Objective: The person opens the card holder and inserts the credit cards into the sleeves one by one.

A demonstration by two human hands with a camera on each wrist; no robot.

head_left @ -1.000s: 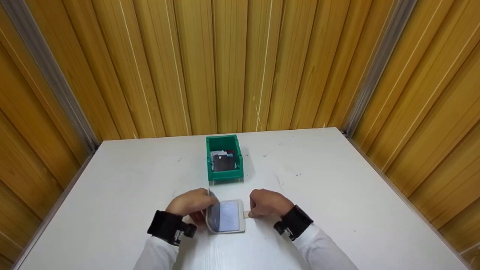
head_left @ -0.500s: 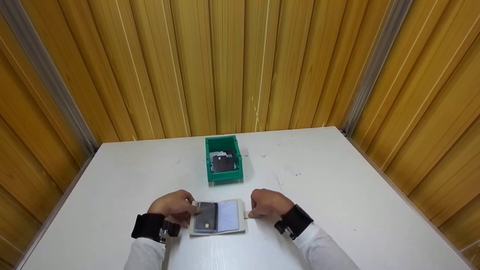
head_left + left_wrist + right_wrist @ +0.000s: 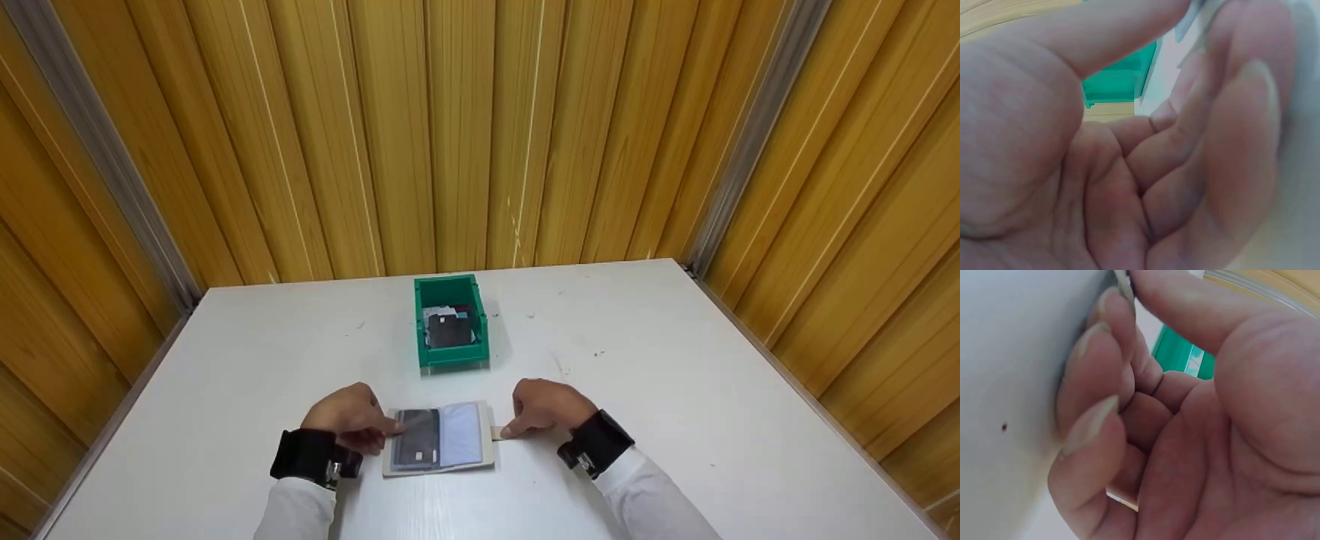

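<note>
A cream card holder lies spread open on the table, with clear plastic sleeves inside. Behind the left sleeve sits a dark card with a small chip; the right sleeve looks pale. My left hand grips the holder's left edge, its thumb over the sleeve and its fingers curled underneath. On the other side, my right hand pinches the short strap between thumb and forefinger. In the right wrist view, a thin bit of the strap shows between thumb and fingertips.
Beyond the hands stands a green bin holding several cards, a black card foremost. The white table backs onto yellow wood-patterned panels, with more panels at both sides.
The left hand has swung the raised left half of the card holder down flat to the left, exposing the dark card. The right hand stays at the strap.
</note>
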